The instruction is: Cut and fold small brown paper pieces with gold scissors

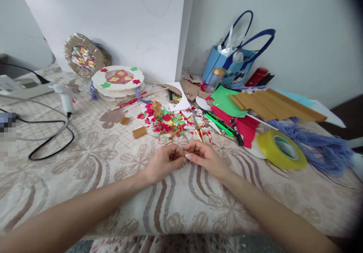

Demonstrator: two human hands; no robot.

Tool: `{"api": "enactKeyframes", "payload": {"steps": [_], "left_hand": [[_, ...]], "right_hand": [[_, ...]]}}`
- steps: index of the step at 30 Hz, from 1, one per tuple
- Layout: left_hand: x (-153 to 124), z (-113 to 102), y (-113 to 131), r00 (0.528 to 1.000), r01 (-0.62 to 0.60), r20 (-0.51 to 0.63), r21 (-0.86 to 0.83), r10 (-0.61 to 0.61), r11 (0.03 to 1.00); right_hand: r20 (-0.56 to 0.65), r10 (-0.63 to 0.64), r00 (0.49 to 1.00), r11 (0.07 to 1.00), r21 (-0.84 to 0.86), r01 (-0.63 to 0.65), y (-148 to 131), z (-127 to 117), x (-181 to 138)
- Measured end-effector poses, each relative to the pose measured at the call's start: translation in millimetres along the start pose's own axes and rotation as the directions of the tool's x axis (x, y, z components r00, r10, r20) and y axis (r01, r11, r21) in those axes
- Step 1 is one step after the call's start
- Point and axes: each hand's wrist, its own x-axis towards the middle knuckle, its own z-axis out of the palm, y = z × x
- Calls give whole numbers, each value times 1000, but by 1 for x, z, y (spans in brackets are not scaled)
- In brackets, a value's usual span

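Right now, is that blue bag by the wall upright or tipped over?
Upright: the blue bag stands with its handles raised and white plastic showing at its top.

Small golden-brown paper piece [185, 153] part-hidden by bare left hand [166, 161], bare right hand [206, 158]; flower-printed white cloth [159, 244] cut off nearside.

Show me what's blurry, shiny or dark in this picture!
Head view: dark blur, top right corner; head view: glare on the shiny brown disc; head view: the tiny brown piece between left hand and right hand looks fuzzy.

Left hand [163, 163], right hand [207, 160], both pinching brown scrap [185, 153], clippings [170, 125] beyond
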Motion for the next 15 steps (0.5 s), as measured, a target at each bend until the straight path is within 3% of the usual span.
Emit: {"api": "enactKeyframes", "payload": {"steps": [10,15], "left_hand": [[0,1,-2,999,-30,-15,6,30,1000],[0,1,-4,999,-32,-32,-17,32,999]], "right_hand": [[-12,-35,999,989,-141,33,-5,-1,-2],[-52,-37,998,995,-95,32,-2,-2,-1]]}}
